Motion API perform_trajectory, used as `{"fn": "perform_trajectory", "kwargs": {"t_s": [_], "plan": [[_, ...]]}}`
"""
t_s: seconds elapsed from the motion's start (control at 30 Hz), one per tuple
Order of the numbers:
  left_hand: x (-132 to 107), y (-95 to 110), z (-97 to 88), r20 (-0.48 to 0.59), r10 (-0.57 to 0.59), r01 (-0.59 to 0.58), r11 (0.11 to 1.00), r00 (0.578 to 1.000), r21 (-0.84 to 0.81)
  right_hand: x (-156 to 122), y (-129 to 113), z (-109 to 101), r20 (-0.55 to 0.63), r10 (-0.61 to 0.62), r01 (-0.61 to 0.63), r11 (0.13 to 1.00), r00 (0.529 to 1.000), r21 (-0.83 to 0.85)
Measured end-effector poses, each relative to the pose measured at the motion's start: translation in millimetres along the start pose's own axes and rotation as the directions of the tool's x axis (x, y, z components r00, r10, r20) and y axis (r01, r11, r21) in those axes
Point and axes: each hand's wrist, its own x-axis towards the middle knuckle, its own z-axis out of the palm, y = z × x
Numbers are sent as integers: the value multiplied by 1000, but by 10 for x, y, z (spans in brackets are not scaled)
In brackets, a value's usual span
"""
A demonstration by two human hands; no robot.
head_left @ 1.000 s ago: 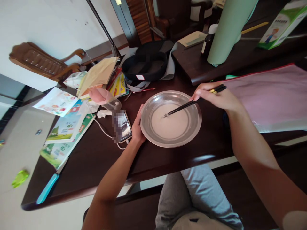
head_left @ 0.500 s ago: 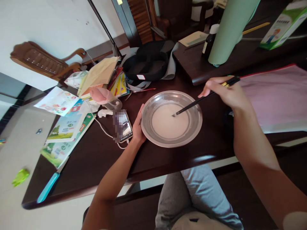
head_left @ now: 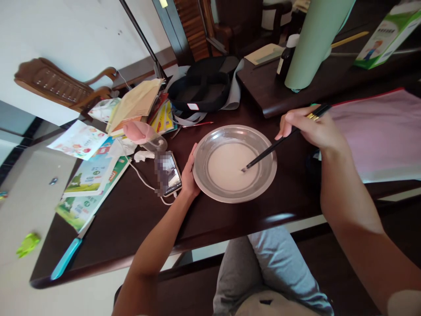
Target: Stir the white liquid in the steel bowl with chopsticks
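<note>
A round stainless steel bowl (head_left: pixel 268 175) stands on the dark table, with a milky white liquid (head_left: pixel 226 166) in its bottom. My left hand (head_left: pixel 190 177) holds the bowl by its left side, thumb along the rim and the other fingers mostly hidden beneath it. Black chopsticks (head_left: pixel 272 147) with gold bands are gripped in my right hand (head_left: pixel 305 125), above and right of the bowl. They lie close together and slant down to the left, their tips dipping into the liquid right of its middle.
Left of the bowl lie a phone (head_left: pixel 171 173) on a cable, a pink-topped clear container (head_left: pixel 144 134), booklets (head_left: pixel 88 175) and a blue-handled knife (head_left: pixel 67 258). Behind are a black case (head_left: pixel 200 90) and a green cylinder (head_left: pixel 305 52). A pink mesh pouch (head_left: pixel 378 136) lies right.
The chopstick tips have shifted a little right and toward me through the liquid. My left hand and the bowl have stayed nearly in place.
</note>
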Motion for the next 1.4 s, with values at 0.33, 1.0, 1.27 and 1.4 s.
{"fn": "perform_trajectory", "kwargs": {"t_s": [0.33, 1.0, 1.27, 1.4], "plan": [[6, -9, 1, -3, 7, -7, 1000, 1000, 5, 14, -2, 40, -43, 18, -19, 1000, 999, -16], [-9, 6, 15, -4, 1, -1, 1000, 1000, 4, 5, -65, 150, 195, 57, -44, 997, 979, -67], [2, -4, -2, -15, 11, -11, 1000, 1000, 15, -6, -60, 82, 68, 62, -62, 998, 996, -6], [-9, 3, 10, -7, 3, -3, 1000, 1000, 9, -4, -67, 157, 176, 67, -57, 997, 982, -60]]}}
